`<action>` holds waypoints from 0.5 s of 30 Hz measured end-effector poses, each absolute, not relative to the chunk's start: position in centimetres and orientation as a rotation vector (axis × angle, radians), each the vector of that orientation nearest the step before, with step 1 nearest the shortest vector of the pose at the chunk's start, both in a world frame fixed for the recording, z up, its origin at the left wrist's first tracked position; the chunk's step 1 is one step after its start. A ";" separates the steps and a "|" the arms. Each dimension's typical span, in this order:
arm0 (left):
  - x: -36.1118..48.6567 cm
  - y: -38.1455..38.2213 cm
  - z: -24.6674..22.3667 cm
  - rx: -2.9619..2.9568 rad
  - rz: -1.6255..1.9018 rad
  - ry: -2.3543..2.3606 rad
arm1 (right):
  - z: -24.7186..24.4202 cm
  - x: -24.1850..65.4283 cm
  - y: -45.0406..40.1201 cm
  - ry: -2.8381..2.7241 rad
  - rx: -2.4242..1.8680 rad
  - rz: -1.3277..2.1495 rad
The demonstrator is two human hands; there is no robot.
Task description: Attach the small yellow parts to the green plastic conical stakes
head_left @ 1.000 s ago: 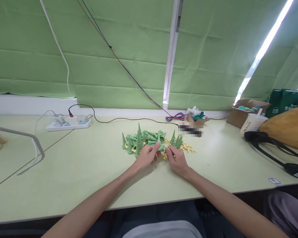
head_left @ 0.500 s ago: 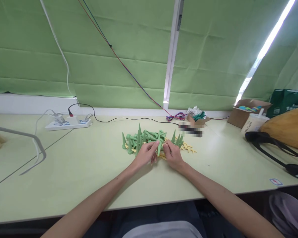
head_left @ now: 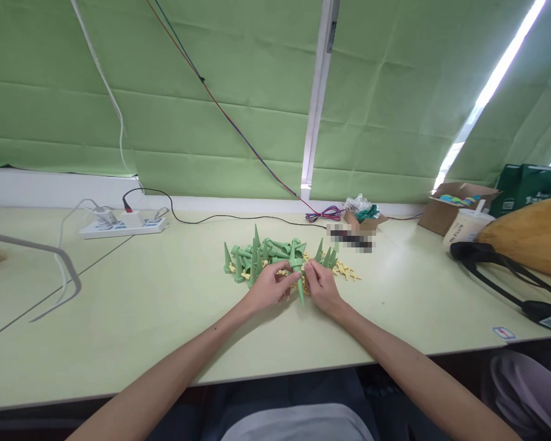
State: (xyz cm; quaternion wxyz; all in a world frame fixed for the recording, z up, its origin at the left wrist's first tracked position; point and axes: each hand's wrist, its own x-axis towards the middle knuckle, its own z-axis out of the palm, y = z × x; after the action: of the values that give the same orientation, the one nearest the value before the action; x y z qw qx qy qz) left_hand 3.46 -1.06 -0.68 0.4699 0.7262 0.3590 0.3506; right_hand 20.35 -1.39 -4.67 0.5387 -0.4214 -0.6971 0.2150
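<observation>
My left hand (head_left: 270, 286) is closed round a green plastic spike (head_left: 301, 294), whose thin tip points down toward me. Its wider collar end sits up between my two hands. My right hand (head_left: 322, 288) is closed in a pinch right beside the collar; whatever its fingers hold is hidden. Behind the hands lies a heap of green hollow spikes (head_left: 281, 248). Several green cones stand upright, such as a cone (head_left: 227, 260) at the left and a cone (head_left: 319, 251) at the right. Small yellow plastic pieces (head_left: 348, 271) are scattered among and beside them.
A power strip (head_left: 123, 228) lies at the back left, with a black cable (head_left: 224, 217) running across. Small open box (head_left: 363, 220) at the back; at right a carton (head_left: 436, 211), a drink cup (head_left: 467, 228), a yellow bag (head_left: 530, 236) and a black strap (head_left: 491, 285).
The green spike has tilted and shifted toward me, its tip now lower and its collar showing. Both hands stay close together, with the right hand's fingers near the collar. The view has shifted slightly.
</observation>
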 end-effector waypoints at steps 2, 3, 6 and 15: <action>3.6 -1.2 -0.7 1.801 0.896 0.891 | -4.4 20.4 -1.4 -1.666 -1.007 0.496; 3.6 -1.2 -0.7 1.813 0.924 0.895 | -4.3 20.4 -1.4 -1.672 -1.006 0.488; 3.7 -1.0 -1.0 1.870 0.986 0.891 | -3.9 20.5 -1.5 -1.679 -1.007 0.476; 3.6 -0.6 -1.5 2.124 1.094 0.933 | -3.6 20.3 -1.7 -1.658 -0.999 0.454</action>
State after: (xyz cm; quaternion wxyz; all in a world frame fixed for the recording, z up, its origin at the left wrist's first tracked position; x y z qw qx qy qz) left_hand 3.64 -0.58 -1.46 0.2843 0.7940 0.3486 0.4089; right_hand 20.34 -1.69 -3.58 0.5451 -0.4214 -0.6991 0.1915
